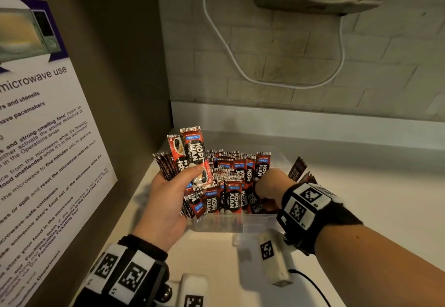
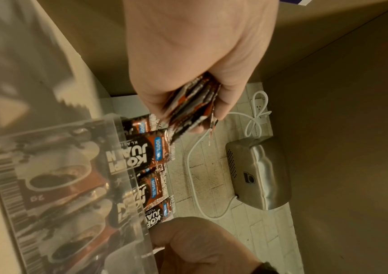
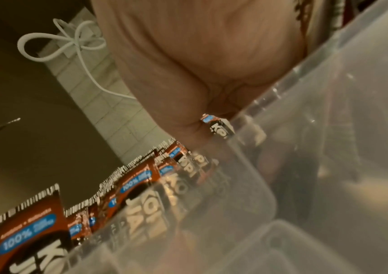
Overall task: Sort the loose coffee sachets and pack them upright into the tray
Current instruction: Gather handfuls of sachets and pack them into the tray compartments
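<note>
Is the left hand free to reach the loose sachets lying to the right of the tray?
Probably not. The left hand already grips a bundle of sachets, and the right hand, dipped into the tray, lies across the way to the loose sachets.

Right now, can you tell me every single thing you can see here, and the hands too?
Coffee sachets: many, red and black, standing in the tray.
Sachet bundle: several, red and black, gripped in the left hand.
Loose sachets: a few, red and black, beside the tray's right wall.
Tray: one, clear plastic, on the counter.
Counter: one, white.
Poster: one, white with purple, on the left panel.
Cable: one, white, on the brick wall.
Metal box: one, silver, on the wall.
Left hand: grips the bundle.
Right hand: reaches into the tray; fingers hidden.
</note>
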The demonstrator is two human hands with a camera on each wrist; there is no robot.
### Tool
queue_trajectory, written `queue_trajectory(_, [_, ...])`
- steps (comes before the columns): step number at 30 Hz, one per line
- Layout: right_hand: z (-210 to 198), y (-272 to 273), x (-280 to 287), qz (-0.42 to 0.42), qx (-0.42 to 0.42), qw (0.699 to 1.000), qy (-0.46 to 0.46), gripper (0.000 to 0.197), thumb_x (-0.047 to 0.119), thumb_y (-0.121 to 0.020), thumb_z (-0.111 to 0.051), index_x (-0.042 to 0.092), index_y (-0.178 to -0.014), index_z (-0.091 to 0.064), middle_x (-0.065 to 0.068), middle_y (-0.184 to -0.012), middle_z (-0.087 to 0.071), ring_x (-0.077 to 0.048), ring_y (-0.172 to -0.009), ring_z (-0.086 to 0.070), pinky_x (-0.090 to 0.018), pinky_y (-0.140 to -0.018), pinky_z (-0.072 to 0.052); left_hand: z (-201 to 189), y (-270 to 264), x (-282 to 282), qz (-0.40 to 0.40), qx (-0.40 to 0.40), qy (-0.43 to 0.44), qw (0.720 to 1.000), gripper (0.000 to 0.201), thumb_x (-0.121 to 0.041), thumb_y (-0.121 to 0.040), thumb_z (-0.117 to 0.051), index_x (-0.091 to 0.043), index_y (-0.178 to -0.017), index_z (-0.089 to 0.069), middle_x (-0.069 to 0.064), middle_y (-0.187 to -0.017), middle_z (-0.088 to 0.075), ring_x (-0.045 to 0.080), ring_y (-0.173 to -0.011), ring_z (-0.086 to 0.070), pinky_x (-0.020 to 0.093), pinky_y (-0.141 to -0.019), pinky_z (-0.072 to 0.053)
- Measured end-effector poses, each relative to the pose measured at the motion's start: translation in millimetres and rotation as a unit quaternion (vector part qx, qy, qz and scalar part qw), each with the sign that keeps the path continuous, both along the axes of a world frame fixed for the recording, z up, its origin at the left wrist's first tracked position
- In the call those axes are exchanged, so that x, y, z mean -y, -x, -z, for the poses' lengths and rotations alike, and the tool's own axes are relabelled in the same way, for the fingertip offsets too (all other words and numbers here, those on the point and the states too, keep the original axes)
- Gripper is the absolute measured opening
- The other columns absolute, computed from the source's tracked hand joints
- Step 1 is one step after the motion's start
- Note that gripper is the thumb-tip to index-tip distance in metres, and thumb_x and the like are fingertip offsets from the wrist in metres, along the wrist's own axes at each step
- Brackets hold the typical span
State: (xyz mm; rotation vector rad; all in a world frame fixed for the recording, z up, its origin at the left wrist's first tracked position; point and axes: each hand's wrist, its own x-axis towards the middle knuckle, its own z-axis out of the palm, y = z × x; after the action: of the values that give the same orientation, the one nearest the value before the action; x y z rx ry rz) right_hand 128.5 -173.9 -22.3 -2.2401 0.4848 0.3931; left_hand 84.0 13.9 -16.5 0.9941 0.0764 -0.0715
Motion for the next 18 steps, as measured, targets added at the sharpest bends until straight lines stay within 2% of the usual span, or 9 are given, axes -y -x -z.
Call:
queue_trajectory(3, [3.4,-4.3,2.1,-0.020,0.016,0.999,0.031,0.037,0.006,-0.094,-0.048,-0.003,-0.129,-0.051,-0.019,-0.127,-0.056,-0.020,-0.091,-0.050,-0.030,-0.081,-0.052,-0.3,-0.3,0.5,0.003,0.000,-0.003,1.000,0.028,-0.004,-0.086,-0.063,-0.010,-0.113,-0.065,0.012,-0.098,-0.075,0.028,-0.083,-0.074,0.036,-0.058,-0.059])
queue_trajectory(5, [1.0,-3.5,1.6,-0.032,0.021,0.997,0.065,0.033,0.008,-0.094,-0.048,-0.003,-0.125,-0.054,-0.017,-0.116,-0.058,-0.024,-0.096,-0.056,-0.034,-0.091,-0.051,-0.3,-0.7,0.0,0.003,0.000,-0.004,1.000,0.030,-0.005,-0.085,-0.063,-0.010,-0.115,-0.065,0.013,-0.100,-0.075,0.029,-0.084,-0.073,0.037,-0.059,-0.059])
queue_trajectory(6, [-0.4,-2.4,0.2,-0.035,0.024,0.995,0.089,0.027,0.009,-0.094,-0.048,-0.003,-0.117,-0.057,-0.015,-0.109,-0.060,-0.027,-0.099,-0.059,-0.032,-0.090,-0.051,-0.2,-1.0,-0.6,0.003,0.000,-0.004,1.000,0.031,-0.005,-0.085,-0.063,-0.010,-0.116,-0.064,0.013,-0.101,-0.074,0.029,-0.086,-0.073,0.038,-0.060,-0.060])
queue_trajectory(8, [-2.5,-3.1,-2.6,-0.046,0.023,0.986,0.157,0.015,0.011,-0.095,-0.046,0.001,-0.090,-0.056,-0.007,-0.085,-0.056,-0.021,-0.081,-0.060,-0.022,-0.065,-0.049,-0.6,-1.2,-1.7,0.009,-0.001,-0.003,1.000,0.033,-0.006,-0.086,-0.063,-0.010,-0.119,-0.064,0.013,-0.103,-0.074,0.030,-0.088,-0.073,0.039,-0.062,-0.060])
queue_trajectory(10, [-1.8,-5.7,-3.3,-0.022,0.052,0.983,0.172,0.012,0.012,-0.093,-0.049,0.002,-0.092,-0.056,-0.002,-0.073,-0.049,-0.012,-0.059,-0.048,-0.017,-0.045,-0.036,-0.9,-1.4,-2.3,0.014,-0.001,-0.003,1.000,0.034,-0.007,-0.086,-0.063,-0.011,-0.120,-0.063,0.013,-0.105,-0.073,0.030,-0.090,-0.073,0.039,-0.064,-0.060])
queue_trajectory(11, [-0.6,-6.7,-3.1,-0.011,0.076,0.985,0.158,0.013,0.011,-0.092,-0.052,0.002,-0.099,-0.058,-0.002,-0.074,-0.051,-0.012,-0.059,-0.047,-0.018,-0.044,-0.034,-1.2,-1.2,-2.4,0.016,0.000,-0.003,1.000,0.034,-0.007,-0.086,-0.063,-0.011,-0.120,-0.063,0.013,-0.105,-0.073,0.030,-0.090,-0.073,0.039,-0.065,-0.060])
queue_trajectory(13, [-0.5,-5.4,-3.8,0.025,0.126,0.985,0.114,0.013,0.005,-0.088,-0.054,0.006,-0.099,-0.062,-0.003,-0.081,-0.056,-0.017,-0.069,-0.053,-0.023,-0.056,-0.041,-1.5,-1.3,-2.2,0.016,0.001,-0.005,1.000,0.033,-0.007,-0.086,-0.063,-0.012,-0.119,-0.063,0.012,-0.105,-0.074,0.030,-0.091,-0.073,0.039,-0.065,-0.060])
queue_trajectory(15, [-1.1,-4.0,-6.4,0.052,0.157,0.984,0.059,0.017,-0.003,-0.087,-0.051,0.011,-0.092,-0.059,-0.003,-0.084,-0.057,-0.021,-0.078,-0.056,-0.029,-0.065,-0.046,-1.5,-1.3,-2.0,0.017,0.001,-0.008,1.000,0.033,-0.008,-0.086,-0.063,-0.012,-0.119,-0.063,0.012,-0.105,-0.073,0.030,-0.091,-0.072,0.041,-0.068,-0.059])
queue_trajectory(18, [-1.3,-5.3,-15.4,0.083,0.200,0.976,-0.022,0.031,-0.012,-0.081,-0.043,0.017,-0.078,-0.054,-0.006,-0.086,-0.059,-0.028,-0.082,-0.061,-0.037,-0.069,-0.056,-1.0,-1.0,-2.3,0.015,-0.002,-0.011,1.000,0.031,-0.007,-0.087,-0.062,-0.012,-0.118,-0.064,0.013,-0.106,-0.073,0.031,-0.092,-0.072,0.043,-0.072,-0.058])
